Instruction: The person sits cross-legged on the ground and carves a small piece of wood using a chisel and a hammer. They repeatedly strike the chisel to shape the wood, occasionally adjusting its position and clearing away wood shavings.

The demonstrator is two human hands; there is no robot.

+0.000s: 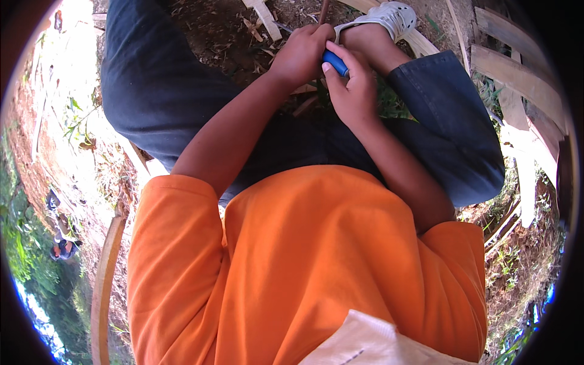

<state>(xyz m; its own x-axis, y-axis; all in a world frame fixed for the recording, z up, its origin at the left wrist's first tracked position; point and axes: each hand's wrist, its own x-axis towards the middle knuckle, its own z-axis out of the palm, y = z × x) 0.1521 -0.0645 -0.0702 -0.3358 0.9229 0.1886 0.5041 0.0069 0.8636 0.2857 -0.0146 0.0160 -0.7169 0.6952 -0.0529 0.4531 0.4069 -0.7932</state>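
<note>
In the head view, the blue handle (336, 63) lies just past 12 o'clock, in the grasp of the person's right hand (351, 88), whose fingers are closed round it with the thumb along its near side. The handle is short, smooth and rounded, a strong blue, with a slightly darker end toward 4 o'clock; its other end is hidden by the hands. The left hand (304, 53), at 12 o'clock, is curled with its knuckles up and meets the right hand; whether it grips anything cannot be told, since its fingers are turned away. A thin brown stick (324, 11) shows just beyond its knuckles. At 1 o'clock a pale clog (389, 19) with round holes holds the person's right foot, the bare ankle rising out of it. A light wooden strip (265, 19) lies on the littered ground just before 12 o'clock, and weathered boards (517, 82) lie toward 2 o'clock. A bent wooden strip (104, 292) curves along 8 o'clock. The orange shirt (316, 243) fills the middle down to 6 o'clock, dark trousers (164, 91) spread toward 10 o'clock, and a pale flap (359, 340) overlaps the shirt at 5 o'clock.
</note>
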